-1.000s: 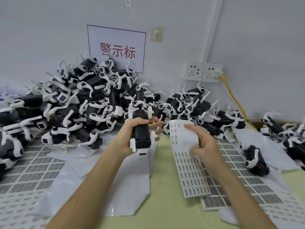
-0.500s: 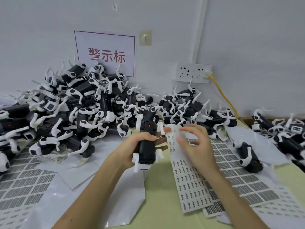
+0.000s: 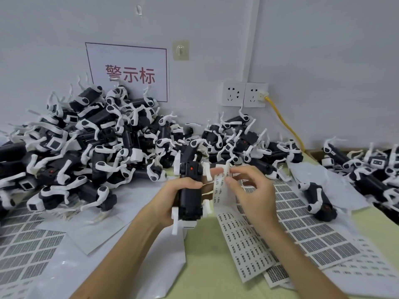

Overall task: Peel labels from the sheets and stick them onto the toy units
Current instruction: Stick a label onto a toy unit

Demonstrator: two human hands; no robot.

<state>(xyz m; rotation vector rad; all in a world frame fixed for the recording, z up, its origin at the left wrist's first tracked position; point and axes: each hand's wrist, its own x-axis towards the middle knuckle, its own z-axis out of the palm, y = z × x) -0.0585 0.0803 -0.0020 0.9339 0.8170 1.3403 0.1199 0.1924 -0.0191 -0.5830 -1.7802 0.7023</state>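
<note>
My left hand (image 3: 170, 198) grips a black toy unit with white legs (image 3: 191, 197) upright at the middle of the table; a red dot shows on its upper part. Right beside it a long white label sheet (image 3: 244, 240) curls up from the table, and the fingertips of my left hand also touch its upper end. My right hand (image 3: 251, 188) has its thumb and fingers curled onto the top edge of that sheet, pinching at a small label there. The label itself is too small to make out.
A large heap of black-and-white toy units (image 3: 103, 139) fills the back left, with more units (image 3: 371, 169) at the right edge and one lying alone (image 3: 317, 197). Label sheets (image 3: 311, 231) and blank backing papers (image 3: 90, 231) cover the green table. A yellow cable (image 3: 285, 124) hangs from the wall sockets.
My right hand moved from the sheet's middle up to its top edge, close to the toy unit. My left hand kept its grip on the unit. The camera shifted a little.
</note>
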